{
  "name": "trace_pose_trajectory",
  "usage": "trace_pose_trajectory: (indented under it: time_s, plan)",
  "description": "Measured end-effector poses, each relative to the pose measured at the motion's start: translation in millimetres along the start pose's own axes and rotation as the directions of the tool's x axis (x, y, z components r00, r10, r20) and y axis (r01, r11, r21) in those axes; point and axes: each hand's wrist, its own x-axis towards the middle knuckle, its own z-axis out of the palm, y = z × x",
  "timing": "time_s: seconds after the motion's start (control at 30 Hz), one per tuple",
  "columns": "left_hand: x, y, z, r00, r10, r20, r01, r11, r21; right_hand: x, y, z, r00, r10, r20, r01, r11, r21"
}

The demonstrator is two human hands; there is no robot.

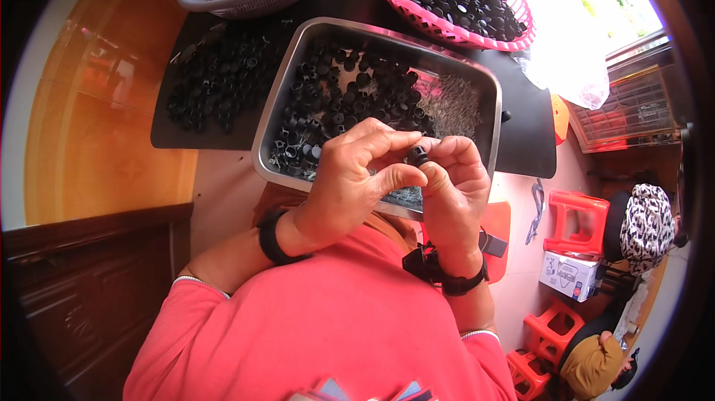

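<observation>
Table (525, 137): matte blk top, flat, rounded corners. Red shirt (313, 304) just below tray in view: soft plain fabric, thin pale trim at sleeves. Stools (581, 201) off to R on floor: glossy red-orange plastic, molded, open-sided. Tray (277, 96) on table: shiny stainless-look metal, rectangular, rounded corners, turned-out rim. Pink basket (402, 11) beyond tray, R: perforated plastic, flared rim, heaped w/ blk parts, some w/ bright glare on flat round faces. Pale basket (253, 5) beyond tray, L: whitish perforated plastic, smooth curved lip, small qty of blk parts inside. Loose pile (220, 84) on table, L of tray: similar blk plastic, lumpy spread.

L hand (365, 159) over near side of tray: fingers bent, thumb + index tips right at held pc; can't tell if actually gripping. R hand (458, 177): closed in a pinch on held pc, thumb + index. Wristbands (272, 241) on both: blk, strap-like, R one bulkier.

Held pc (417, 155): small blk plastic, roughly cylindrical, stepped, up above tray btwn both hands' fingertips. Tray parts (365, 88): smooth blk caps/rings, some hollow, jumbled L + mid. Pins (454, 107): thin, silvery, wire-like, tangled heap, R side of tray.
</observation>
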Motion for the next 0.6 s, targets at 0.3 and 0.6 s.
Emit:
trace_pose_trajectory:
  time_s: [0.3, 0.6]
  plan:
    - [-5.4, 1.2, 5.0, 0.987, 0.145, -0.073, -0.137, 0.984, 0.111, -1.6, 5.5, 5.2, 0.988, -0.157, 0.014, 0.158, 0.984, -0.078]
    - [-4.6, -1.4, 2.2, 0.955, 0.282, -0.085, -0.266, 0.950, 0.165, 3.3, 10.2, 4.1, 0.978, -0.190, 0.088, 0.194, 0.980, -0.041]
